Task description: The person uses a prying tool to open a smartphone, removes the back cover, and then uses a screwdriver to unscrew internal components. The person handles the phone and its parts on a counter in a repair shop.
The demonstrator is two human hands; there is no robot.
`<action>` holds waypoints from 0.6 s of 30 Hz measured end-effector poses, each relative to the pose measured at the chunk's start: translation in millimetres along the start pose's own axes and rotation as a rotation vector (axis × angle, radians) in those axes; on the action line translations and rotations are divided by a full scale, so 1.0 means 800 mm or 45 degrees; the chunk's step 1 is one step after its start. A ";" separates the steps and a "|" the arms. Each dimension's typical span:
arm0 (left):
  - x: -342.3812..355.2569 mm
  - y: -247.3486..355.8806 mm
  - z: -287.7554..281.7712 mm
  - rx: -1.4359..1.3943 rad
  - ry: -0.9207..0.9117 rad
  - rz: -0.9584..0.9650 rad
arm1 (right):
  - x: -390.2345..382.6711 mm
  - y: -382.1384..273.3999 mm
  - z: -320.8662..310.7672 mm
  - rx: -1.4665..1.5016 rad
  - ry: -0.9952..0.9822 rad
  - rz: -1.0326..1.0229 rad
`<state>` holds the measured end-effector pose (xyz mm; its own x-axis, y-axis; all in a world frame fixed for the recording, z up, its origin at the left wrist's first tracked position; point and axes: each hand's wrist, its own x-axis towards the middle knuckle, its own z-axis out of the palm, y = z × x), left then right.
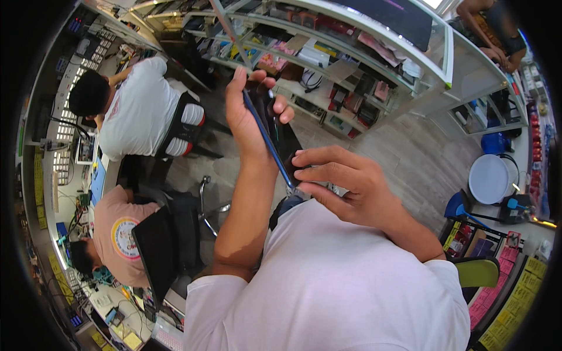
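A dark smartphone [285,140] with a blue edge is held up in front of my chest, tilted. My left hand [249,120] wraps round its upper part, thumb along the near side and fingertips curled over the far edge. My right hand [354,184] is at the phone's lower end. Its bent fingers and thumb close in on the lower corner and seem to touch it. The screen shows only at a steep slant, so what is on it cannot be made out.
White shelving [328,99] with boxes and cables stands ahead. To the left, two people sit at a cluttered workbench [105,298], with a black office chair [158,245] nearby. A white bucket [490,178] and blue dustpan [459,205] are at right. Another person is far right.
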<state>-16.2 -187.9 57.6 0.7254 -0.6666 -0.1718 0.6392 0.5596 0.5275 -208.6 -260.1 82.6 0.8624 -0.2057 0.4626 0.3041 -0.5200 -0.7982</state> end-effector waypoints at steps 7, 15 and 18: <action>0.009 0.007 0.017 0.070 0.208 0.083 | 0.029 0.020 0.027 -0.230 0.129 -0.074; 0.078 -0.001 0.012 -0.033 -0.304 -0.101 | 0.059 0.034 0.016 -0.122 0.265 0.040; 0.116 -0.012 0.023 -0.095 -0.384 -0.191 | 0.073 0.053 -0.018 -0.010 0.228 0.134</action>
<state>40.4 -264.4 52.3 0.5206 -0.8536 0.0166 0.7582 0.4712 0.4507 -151.4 -306.4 81.3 0.8034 -0.4031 0.4382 0.2121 -0.4940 -0.8432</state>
